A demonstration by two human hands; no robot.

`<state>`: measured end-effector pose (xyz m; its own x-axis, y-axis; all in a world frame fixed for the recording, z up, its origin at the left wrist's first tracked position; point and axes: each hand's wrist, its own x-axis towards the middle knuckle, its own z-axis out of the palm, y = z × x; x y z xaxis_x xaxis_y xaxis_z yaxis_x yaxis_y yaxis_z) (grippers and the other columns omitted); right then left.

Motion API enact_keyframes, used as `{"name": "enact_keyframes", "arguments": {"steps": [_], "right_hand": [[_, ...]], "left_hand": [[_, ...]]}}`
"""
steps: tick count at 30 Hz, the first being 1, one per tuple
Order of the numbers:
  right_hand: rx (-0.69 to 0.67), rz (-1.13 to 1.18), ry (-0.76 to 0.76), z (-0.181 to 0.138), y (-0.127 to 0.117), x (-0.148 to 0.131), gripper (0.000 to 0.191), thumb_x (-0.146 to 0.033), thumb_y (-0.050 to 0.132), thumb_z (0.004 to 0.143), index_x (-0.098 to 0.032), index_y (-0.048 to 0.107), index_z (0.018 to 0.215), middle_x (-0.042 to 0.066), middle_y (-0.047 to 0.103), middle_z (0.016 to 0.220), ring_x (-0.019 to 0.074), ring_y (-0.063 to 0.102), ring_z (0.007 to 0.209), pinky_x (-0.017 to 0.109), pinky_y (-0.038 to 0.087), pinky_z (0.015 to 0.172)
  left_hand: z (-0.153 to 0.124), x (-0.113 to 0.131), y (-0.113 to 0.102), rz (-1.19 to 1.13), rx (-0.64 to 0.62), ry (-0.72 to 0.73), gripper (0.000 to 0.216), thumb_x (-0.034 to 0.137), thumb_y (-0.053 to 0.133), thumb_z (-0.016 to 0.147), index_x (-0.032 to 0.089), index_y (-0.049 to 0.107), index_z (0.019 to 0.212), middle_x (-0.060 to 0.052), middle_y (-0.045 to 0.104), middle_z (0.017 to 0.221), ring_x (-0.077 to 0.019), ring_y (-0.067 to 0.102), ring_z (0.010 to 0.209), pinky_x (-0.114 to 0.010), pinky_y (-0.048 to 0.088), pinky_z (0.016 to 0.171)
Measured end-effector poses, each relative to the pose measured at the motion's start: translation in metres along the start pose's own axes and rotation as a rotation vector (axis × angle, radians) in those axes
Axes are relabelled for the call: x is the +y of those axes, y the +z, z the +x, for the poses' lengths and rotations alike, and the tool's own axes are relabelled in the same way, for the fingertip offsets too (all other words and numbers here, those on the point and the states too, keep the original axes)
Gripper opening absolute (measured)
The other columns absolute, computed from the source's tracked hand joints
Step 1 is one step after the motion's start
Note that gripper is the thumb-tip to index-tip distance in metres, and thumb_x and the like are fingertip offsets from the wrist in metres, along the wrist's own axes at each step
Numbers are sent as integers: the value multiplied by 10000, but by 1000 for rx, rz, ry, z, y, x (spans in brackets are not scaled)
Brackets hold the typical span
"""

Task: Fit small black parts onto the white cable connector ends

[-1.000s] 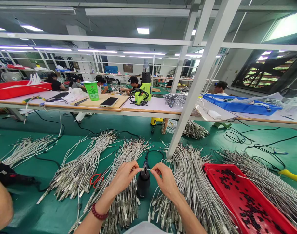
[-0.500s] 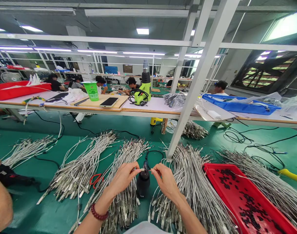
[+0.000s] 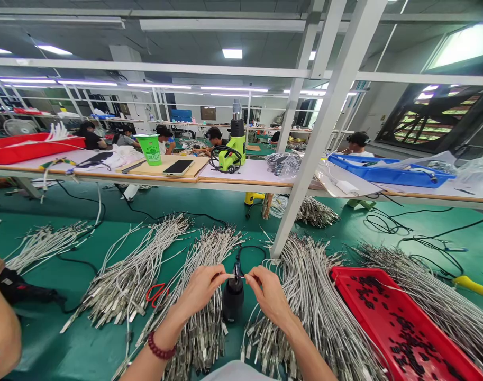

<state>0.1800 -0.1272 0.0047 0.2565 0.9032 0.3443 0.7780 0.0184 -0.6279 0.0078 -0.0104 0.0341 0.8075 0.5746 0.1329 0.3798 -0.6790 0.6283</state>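
My left hand (image 3: 204, 288), with a dark red bead bracelet (image 3: 161, 348) on its wrist, is closed in a pinch at the centre. Facing it, my right hand (image 3: 268, 290) pinches too. Between the fingertips runs a short, thin wire-like piece (image 3: 236, 275), too small to make out fully. It is just above a black, round-bodied tool (image 3: 233, 301) with a black cord behind it. A bundle of pale cables with metal plugs (image 3: 203, 323) lies beside my left hand, another cable bundle (image 3: 312, 296) beside my right.
A red tray (image 3: 378, 317) with small black parts stands at the right. More cable bundles (image 3: 136, 275) and red-handled scissors (image 3: 157, 293) lie leftward. A co-worker's arm (image 3: 1, 323) is at the left edge. A white post (image 3: 324, 137) and a shelf (image 3: 261, 182) stand ahead.
My hands keep the same pinch over the black tool with hardly any movement. The co-worker's hand at the left edge has shifted slightly.
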Motion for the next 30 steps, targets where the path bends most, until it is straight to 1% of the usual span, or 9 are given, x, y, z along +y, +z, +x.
{"name": "enact_keyframes", "arguments": {"steps": [6,8,10,12,14,16,19,22,30], "right_hand": [[13,62,21,1,0,0,231,-268,460,945,-198,570,755,10,529,700,170,493,662,271,362,596],[16,81,24,0,0,0,211,-253,470,939,-197,578,767,11,535,711,170,504,673,269,370,604],[22,90,23,0,1,1,201,-246,477,934,-195,578,768,9,537,716,167,508,674,265,374,605],[27,91,19,1,1,2,203,-251,480,931,-194,576,761,8,534,714,166,507,666,262,372,597],[28,93,14,1,2,3,211,-257,478,931,-194,573,754,8,531,708,165,506,660,260,370,587],[29,98,12,1,2,4,211,-256,474,932,-194,574,757,8,531,706,165,506,655,259,370,583],[29,107,14,1,1,3,189,-241,488,924,-194,578,764,5,534,709,162,510,660,257,373,587],[29,116,17,1,1,3,168,-223,508,912,-196,579,763,1,539,709,161,518,672,255,373,595],[44,118,20,2,0,2,145,-198,529,896,-197,570,757,1,538,722,160,514,684,259,373,606]], "left_hand": [[-1,-1,3,-84,1,6,281,378,446,920,192,499,715,70,381,574,-107,327,543,-216,229,534],[-2,-1,2,-77,2,-5,259,373,451,914,195,511,736,67,395,581,-113,352,549,-218,244,543],[-2,1,1,-49,0,-23,242,390,445,913,200,551,806,59,435,597,-127,396,574,-223,272,572],[-3,2,-1,-15,-9,-25,282,406,405,927,201,581,846,42,487,623,-143,434,613,-234,295,612],[-2,2,-2,5,-20,-12,346,398,353,946,193,593,804,24,531,651,-150,457,644,-241,300,636],[-1,2,-2,-4,-23,5,383,380,336,953,185,577,728,20,543,649,-145,456,637,-240,289,624],[0,0,-1,-30,-9,10,355,364,379,941,183,543,683,41,492,595,-129,408,590,-234,262,587],[2,-2,-1,-42,6,5,308,340,418,926,183,541,691,50,467,586,-123,387,584,-228,257,578],[6,-4,2,-94,-2,-3,218,293,481,889,175,593,743,38,534,626,-118,432,585,-218,281,559]]}}
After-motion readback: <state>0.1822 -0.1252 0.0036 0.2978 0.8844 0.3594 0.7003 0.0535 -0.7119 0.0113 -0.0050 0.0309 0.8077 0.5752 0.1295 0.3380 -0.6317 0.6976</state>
